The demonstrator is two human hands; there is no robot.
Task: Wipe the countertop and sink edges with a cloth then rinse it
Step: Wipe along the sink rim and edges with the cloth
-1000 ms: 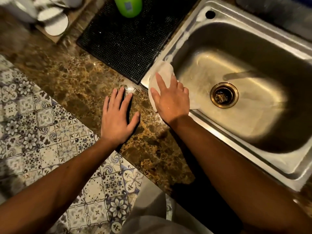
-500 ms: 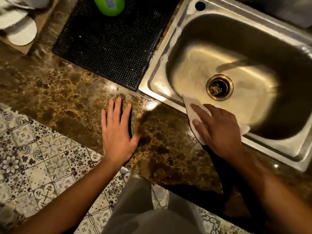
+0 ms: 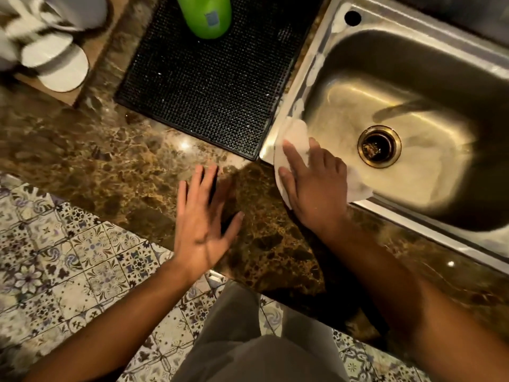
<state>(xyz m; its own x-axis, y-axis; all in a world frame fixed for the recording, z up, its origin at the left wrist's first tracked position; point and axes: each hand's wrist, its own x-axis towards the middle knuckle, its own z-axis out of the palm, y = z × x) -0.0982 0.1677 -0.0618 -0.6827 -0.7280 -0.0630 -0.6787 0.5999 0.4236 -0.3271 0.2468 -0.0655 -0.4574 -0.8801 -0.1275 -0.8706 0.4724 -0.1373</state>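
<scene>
Your right hand [image 3: 314, 186] presses the pale, crumpled cloth [image 3: 296, 136] flat-fingered onto the sink [image 3: 385, 17] rim's near-left corner; your left hand [image 3: 202, 216] is spread, empty.

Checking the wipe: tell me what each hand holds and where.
Right hand presses flat on the white cloth at the sink rim's near left corner, covering its middle. Left hand holds nothing.
</scene>
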